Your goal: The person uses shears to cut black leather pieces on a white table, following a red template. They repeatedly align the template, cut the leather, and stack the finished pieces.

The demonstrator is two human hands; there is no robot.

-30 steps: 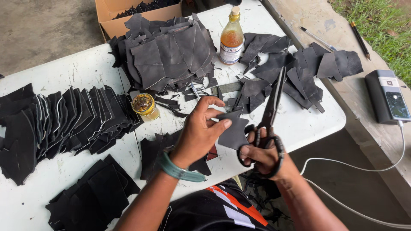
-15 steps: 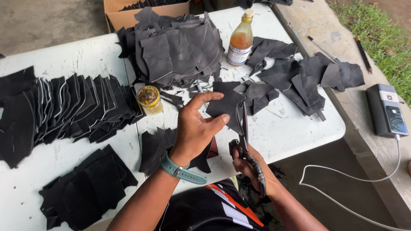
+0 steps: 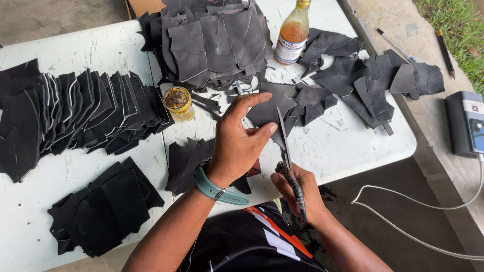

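Note:
My left hand (image 3: pixel 239 143) holds a flat black leather piece (image 3: pixel 269 108) up over the white table (image 3: pixel 348 146), thumb and fingers pinching its near edge. My right hand (image 3: pixel 297 189) grips black-handled scissors (image 3: pixel 285 143), whose blades point away from me and meet the right edge of that piece. A teal watch band sits on my left wrist.
A big heap of dark leather pieces (image 3: pixel 212 40) lies at the back centre, a fanned row (image 3: pixel 75 113) at left, a stack (image 3: pixel 106 206) at front left, loose scraps (image 3: pixel 373 83) at right. An amber bottle (image 3: pixel 292 32), a small open jar (image 3: pixel 179 102), pens and a device (image 3: pixel 466 123) with a white cable sit nearby.
The scissors have swung from lying sideways with blades raised to pointing straight away along the piece's edge. My left hand has turned the leather piece and kept hold of it.

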